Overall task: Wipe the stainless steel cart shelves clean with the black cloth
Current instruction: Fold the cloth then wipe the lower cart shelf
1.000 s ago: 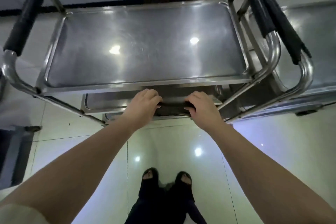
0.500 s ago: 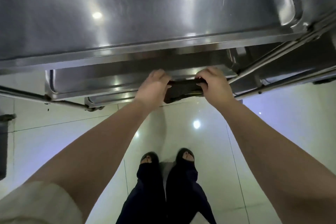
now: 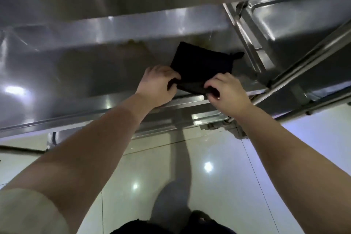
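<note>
The person bends over a stainless steel shelf point(image 3: 85, 74) with both bare arms reaching forward, and each hand grips the near edge of the black cloth point(image 3: 203, 64). The left hand point(image 3: 155, 83) has its fingers point(image 3: 171, 78) curled together over the cloth's near left corner, the thumb tucked beneath, so the fabric is pinched between them. The right hand point(image 3: 226, 91) does the same at the near right corner: its fingers point(image 3: 214, 81) are bent and pressed close, and a fold of dark fabric shows between fingertips and thumb. Between the two sets of fingers the near edge of the cloth is bunched into a thick roll. Beyond the fingertips the cloth lies flat on the shelf as a folded, roughly square pad, with a small loop or tag sticking out at its far right corner. Beyond the left fingers and a little further left, a brownish stain point(image 3: 133, 44) marks the metal near the shelf's back wall. To the right of the right fingers stand the upright and slanted tubes of the cart frame point(image 3: 307, 59). The upper shelf rim point(image 3: 114, 0) hangs above and beyond both hands. Below the wrists a lower shelf edge point(image 3: 205, 118) shows, then glossy pale floor tiles point(image 3: 218, 186). A light sleeve point(image 3: 24, 213) covers the left upper arm.
</note>
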Demonstrator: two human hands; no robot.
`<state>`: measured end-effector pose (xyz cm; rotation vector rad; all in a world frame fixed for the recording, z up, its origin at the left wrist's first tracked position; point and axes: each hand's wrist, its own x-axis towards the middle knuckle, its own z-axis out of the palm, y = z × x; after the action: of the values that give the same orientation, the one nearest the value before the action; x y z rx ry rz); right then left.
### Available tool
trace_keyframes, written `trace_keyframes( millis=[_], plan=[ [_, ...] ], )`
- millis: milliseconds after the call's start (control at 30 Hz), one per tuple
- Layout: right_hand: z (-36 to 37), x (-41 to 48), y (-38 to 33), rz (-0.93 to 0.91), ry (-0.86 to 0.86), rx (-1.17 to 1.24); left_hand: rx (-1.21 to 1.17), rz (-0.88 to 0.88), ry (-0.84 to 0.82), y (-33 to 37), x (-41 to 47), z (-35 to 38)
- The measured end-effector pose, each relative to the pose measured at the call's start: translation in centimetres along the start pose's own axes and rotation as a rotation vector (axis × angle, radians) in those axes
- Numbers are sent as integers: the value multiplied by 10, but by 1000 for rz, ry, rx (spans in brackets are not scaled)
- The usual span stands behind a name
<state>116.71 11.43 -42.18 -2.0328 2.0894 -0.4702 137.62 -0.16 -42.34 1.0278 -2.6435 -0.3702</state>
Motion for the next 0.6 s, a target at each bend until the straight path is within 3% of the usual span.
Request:
trace_keyframes(
  millis=[100, 167, 333, 500, 600],
  plan=[
    [-4, 18, 7, 14, 139, 180, -33, -104, 154, -26, 15, -5],
    [-4, 45, 6, 96, 195, 153, 45, -147, 124, -48, 36, -5],
    [42, 92, -35, 524, -240, -133, 265, -230, -48, -66, 63, 19],
    [47, 86, 9, 454, -274, -236, 254, -283, -31, -75, 51, 32],
    [25, 81, 63, 522, -233, -263, 245, -302, -43, -78, 53, 38]
  ],
)
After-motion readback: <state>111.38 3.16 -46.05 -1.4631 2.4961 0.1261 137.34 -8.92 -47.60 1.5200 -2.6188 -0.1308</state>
